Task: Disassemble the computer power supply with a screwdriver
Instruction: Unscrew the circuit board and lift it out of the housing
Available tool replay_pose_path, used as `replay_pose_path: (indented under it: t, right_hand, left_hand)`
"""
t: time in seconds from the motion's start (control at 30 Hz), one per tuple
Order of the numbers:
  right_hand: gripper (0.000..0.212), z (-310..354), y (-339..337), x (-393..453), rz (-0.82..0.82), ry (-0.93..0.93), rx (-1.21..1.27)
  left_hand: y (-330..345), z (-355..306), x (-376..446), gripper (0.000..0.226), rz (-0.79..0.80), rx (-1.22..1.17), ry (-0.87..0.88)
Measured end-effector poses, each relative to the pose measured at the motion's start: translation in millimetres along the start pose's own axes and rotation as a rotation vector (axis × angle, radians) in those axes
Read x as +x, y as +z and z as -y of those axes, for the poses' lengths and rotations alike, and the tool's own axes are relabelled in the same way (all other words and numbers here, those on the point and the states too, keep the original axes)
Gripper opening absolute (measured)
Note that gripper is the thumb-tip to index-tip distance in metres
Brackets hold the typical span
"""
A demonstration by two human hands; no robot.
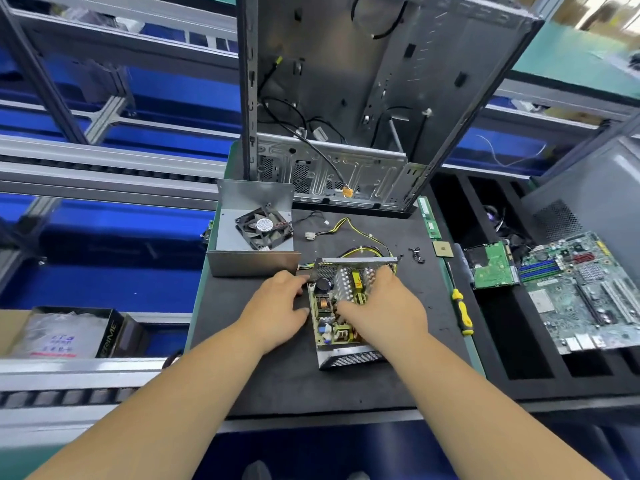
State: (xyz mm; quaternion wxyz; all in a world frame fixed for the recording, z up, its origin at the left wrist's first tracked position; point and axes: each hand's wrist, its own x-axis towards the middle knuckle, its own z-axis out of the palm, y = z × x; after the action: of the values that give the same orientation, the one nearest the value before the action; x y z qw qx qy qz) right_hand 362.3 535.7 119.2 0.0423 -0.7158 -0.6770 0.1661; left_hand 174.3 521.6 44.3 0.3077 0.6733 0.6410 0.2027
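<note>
Well along, by the look of it. Power supply open near the middle of the bench, circuit board bare inside its lower tray. Lid already off, upturned just behind and to the left, fan lying in it. Loose screws scattered near the far right corner of the supply. Screwdriver with yellow handle lying untouched to the right. Left hand at the left wall of the tray, fingers curled against it; actual grasp not clear. Right hand spread over the board, fingers reaching down among the parts; whether gripping anything, impossible to tell. Left to do, probably: freeing the board from the tray and pulling the cable bundle clear.

Dark foam mat over a green-edged bench. Empty computer case standing upright at the back. Motherboard, hard drive, processor chip and memory stick laid out on the right. Metal racking and blue bins all round.
</note>
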Motion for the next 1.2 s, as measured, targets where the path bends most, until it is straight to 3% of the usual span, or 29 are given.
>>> replay_pose_path:
  t: [0.3,0.5,0.63,0.97,1.2]
  right_hand:
    - [0.056,-14,-8,1,0.035,-0.079,-0.119]
    - [0.064,-25,-17,2,0.020,-0.048,-0.019]
    - [0.070,-27,-21,2,0.042,-0.031,0.061]
    - [0.073,-27,-18,-5,0.073,-0.015,0.162]
    - [0.067,-20,-30,0,0.134,-0.050,-0.107]
  left_hand:
    - [0,-4,1,0.035,-0.097,-0.070,-0.039]
    - [0,-7,0,0.010,-0.165,-0.177,-0.160]
    - [3,-14,-2,0.017,-0.103,-0.292,-0.255]
    - [2,-27,9,0.011,0.006,-0.929,-0.589]
    - [-1,-26,14,0.008,0.020,-1.025,-0.665]
